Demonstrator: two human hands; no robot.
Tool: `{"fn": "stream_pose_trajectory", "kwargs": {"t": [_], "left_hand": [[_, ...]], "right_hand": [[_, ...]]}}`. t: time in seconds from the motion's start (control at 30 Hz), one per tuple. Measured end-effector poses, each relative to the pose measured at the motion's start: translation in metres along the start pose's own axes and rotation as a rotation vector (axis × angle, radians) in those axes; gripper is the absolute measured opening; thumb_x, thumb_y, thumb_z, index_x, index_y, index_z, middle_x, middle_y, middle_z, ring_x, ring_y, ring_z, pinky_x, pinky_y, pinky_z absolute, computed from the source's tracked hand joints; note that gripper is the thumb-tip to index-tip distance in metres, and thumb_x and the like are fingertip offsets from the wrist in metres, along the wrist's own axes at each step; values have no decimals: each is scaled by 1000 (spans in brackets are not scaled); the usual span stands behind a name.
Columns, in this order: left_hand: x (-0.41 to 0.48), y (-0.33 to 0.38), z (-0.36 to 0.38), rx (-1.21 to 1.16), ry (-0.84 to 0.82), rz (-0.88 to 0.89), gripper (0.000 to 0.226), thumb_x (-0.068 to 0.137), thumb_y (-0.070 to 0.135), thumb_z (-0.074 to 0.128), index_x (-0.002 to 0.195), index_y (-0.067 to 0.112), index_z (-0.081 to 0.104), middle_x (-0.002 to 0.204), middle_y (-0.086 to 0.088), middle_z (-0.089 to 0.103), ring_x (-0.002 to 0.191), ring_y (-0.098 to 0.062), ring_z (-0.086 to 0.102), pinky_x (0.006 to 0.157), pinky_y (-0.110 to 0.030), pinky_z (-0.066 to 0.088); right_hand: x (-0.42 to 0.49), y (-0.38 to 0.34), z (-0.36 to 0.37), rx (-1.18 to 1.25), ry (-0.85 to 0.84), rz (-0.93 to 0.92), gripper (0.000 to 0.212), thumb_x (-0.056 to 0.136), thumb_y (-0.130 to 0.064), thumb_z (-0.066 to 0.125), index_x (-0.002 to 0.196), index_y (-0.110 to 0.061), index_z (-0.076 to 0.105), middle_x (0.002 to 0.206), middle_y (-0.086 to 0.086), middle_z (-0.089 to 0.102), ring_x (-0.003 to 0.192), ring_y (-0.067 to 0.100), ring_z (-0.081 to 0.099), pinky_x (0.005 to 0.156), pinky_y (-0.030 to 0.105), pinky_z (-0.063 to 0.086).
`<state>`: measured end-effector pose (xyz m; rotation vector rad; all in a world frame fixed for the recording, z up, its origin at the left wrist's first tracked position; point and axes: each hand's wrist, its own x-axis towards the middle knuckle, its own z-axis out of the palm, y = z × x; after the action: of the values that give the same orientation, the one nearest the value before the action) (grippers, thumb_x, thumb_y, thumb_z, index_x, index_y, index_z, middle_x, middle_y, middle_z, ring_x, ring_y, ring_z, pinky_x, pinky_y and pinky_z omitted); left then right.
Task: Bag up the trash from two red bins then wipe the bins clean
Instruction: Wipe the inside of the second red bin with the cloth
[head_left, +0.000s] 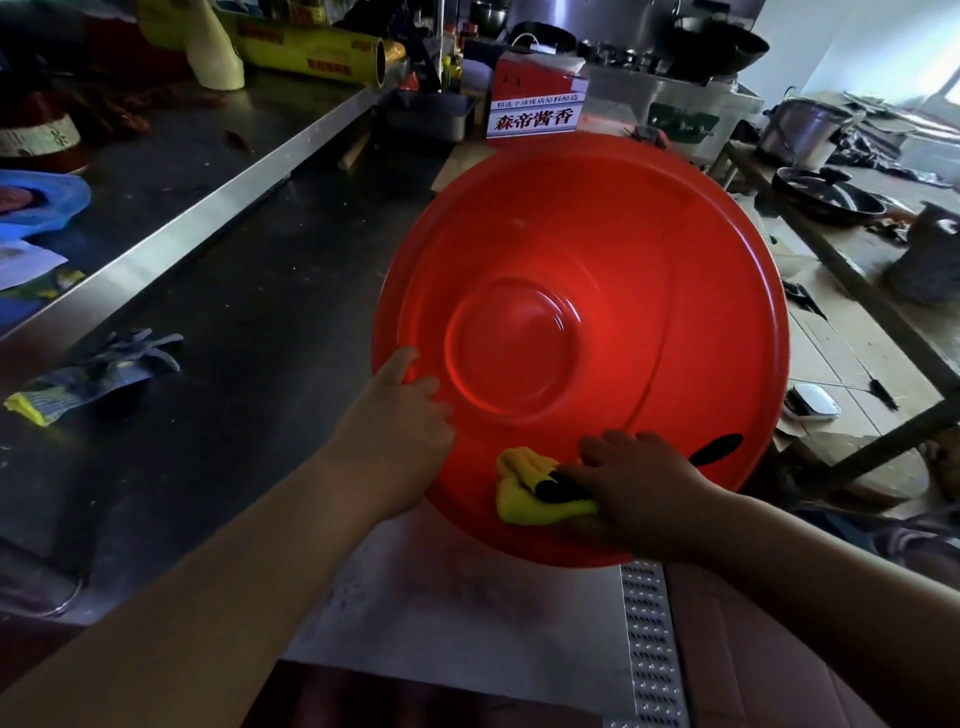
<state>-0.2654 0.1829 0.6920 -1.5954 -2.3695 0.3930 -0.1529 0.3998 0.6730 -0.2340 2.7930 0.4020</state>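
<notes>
Your two bare forearms come in from the bottom edge, nearest the lens, and meet on the red bin (597, 218). It is held tipped in the middle of the view, above a pale metal surface with a perforated strip (647, 623). Its round face is turned toward you: a wide rim, a sloping wall and a smaller raised circle at the centre. The plastic glows bright where light falls on it. You cannot tell from here whether this is the inside or the underside. A black oval mark (717, 449) sits near the lower right rim.

Your left hand (400, 431) lies against the lower left wall, thumb up, fingers loosely bent on the plastic and holding nothing. Your right hand (639, 488) has its fingers curled down over a yellow cloth (519, 493) with a black patch, pressing it on the wall near the close rim. The hand hides part of the cloth.

A steel counter (234, 312) runs along the left, with a pair of grey work gloves (98, 374) lying on it. Yellow rolls (311, 49) lie further back. Behind the bin's far rim stands a red and white carton (537, 98) with printed characters. On the right are a steel pot (805, 130), a black pan (826, 195) and flattened cardboard (841, 353). The bin blocks whatever lies beneath it.
</notes>
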Motion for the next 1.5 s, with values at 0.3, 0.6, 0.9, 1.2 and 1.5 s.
{"fn": "stream_pose_trajectory", "kwargs": {"t": [0.3,0.6,0.9,1.2,1.5], "left_hand": [[5,-3,12,-25,214,32,37,65,7,30,50,17,63,51,2,56,57,-23,57,88,-42,27],[11,-6,16,-67,280,-20,50,67,11,15,50,17,62,50,2,54,56,-24,55,86,-42,28],[11,-14,13,-70,189,-27,21,53,12,43,49,21,62,51,5,56,56,-22,55,87,-44,37],[8,-16,11,-87,128,-1,23,56,15,41,52,20,64,53,3,58,58,-23,57,87,-41,27],[12,-8,2,-84,101,14,30,59,12,35,48,18,63,49,3,55,55,-22,54,86,-39,26]], "right_hand": [[109,17,45,33,-361,201,52,99,-25,38,149,-25,24,150,16,21,136,43,21,109,59,23],[160,26,57,131,-451,295,52,100,-21,38,150,-26,24,157,14,13,142,45,8,112,61,16],[21,8,-30,-9,-284,25,44,95,-29,40,138,-28,36,131,7,38,120,29,39,94,43,36],[13,-2,-35,29,-273,77,40,96,-32,39,135,-29,37,129,6,38,120,30,38,96,46,37],[145,38,56,43,-448,265,51,101,-26,35,150,-28,22,155,16,12,142,40,12,112,58,16]]}}
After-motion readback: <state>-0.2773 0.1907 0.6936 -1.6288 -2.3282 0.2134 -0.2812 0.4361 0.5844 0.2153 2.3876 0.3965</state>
